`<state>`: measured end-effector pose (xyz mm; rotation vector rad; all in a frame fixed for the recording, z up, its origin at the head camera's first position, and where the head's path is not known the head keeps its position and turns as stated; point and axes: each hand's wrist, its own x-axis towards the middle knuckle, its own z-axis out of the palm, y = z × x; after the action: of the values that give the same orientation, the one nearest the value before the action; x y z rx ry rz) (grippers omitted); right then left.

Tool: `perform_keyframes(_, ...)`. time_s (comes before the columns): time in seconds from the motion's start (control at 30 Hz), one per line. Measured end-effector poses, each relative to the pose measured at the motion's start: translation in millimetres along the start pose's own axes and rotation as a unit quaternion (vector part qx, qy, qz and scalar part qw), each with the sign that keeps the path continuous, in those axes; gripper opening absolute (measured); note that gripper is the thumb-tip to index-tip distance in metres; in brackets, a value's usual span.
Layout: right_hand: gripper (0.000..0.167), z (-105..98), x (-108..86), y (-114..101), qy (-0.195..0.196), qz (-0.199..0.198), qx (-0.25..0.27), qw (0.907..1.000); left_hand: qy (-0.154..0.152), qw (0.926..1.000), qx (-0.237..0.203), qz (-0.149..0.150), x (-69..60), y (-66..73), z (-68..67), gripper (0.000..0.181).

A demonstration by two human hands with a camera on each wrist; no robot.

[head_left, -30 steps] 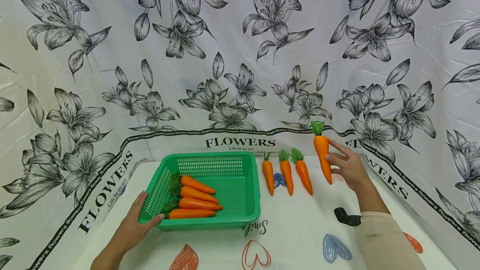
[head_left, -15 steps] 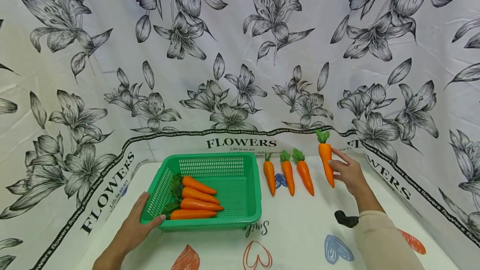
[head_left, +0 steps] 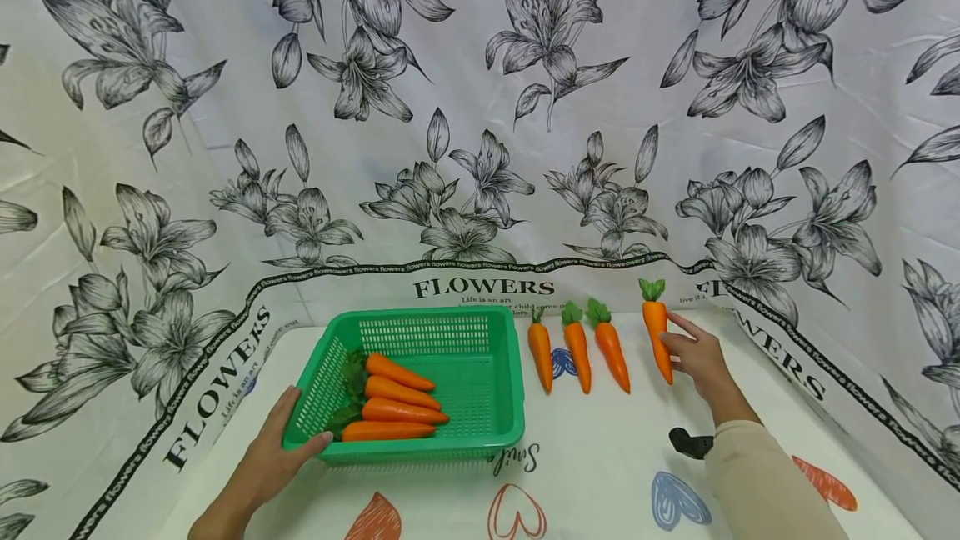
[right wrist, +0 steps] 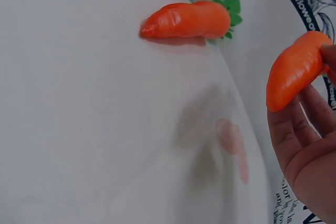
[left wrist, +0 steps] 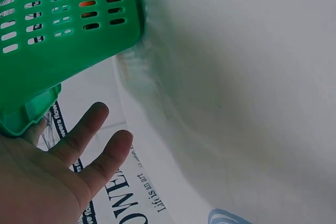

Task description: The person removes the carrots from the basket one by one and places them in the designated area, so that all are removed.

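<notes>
In the head view my right hand (head_left: 697, 358) pinches an orange carrot (head_left: 656, 338) with green leaves. The carrot hangs leaf end up, just above the white table; the right wrist view shows its tip (right wrist: 283, 90) apart from the cloth. My left hand (head_left: 266, 461) rests at the near left corner of a green basket (head_left: 420, 447), thumb along the front rim. In the left wrist view its fingers (left wrist: 111, 158) are straight and spread below the rim. Several carrots (head_left: 401, 410) lie inside the basket, at its left side, leaves to the left.
Right of the basket three carrots stand in a row, leaves away from me: a left carrot (head_left: 540, 355), a middle carrot (head_left: 577, 355) and a right carrot (head_left: 613, 355). Behind the table (head_left: 592, 473) hangs a flower-printed white cloth (head_left: 465, 65).
The right hand has lowered its carrot towards the table and slightly to the right, in line with the row. The left hand and the basket keep their places.
</notes>
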<state>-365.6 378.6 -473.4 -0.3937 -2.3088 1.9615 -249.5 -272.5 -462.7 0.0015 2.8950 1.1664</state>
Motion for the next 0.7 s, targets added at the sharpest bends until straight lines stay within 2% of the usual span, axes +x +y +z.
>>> perform_keyframes(0.23, 0.062, 3.7, 8.6, 12.4, 0.000, 0.028, -0.017, 0.9995, 0.005, 1.0000, 0.000, 0.003, 0.1, -1.3, 0.6, 0.101)
perform_keyframes(0.37, 0.061, 6.4, 12.1, 20.2, 0.002, 0.039, -0.033, 0.9987, 0.000, 1.0000, 0.001, -0.005, 0.5, 1.8, -0.7, 0.102)
perform_keyframes(0.7, 0.060, 10.1, 15.0, 31.3, -0.001, 0.036, -0.055, 0.9978, -0.001, 1.0000, 0.003, -0.007, -0.3, 2.6, -0.4, 0.102)
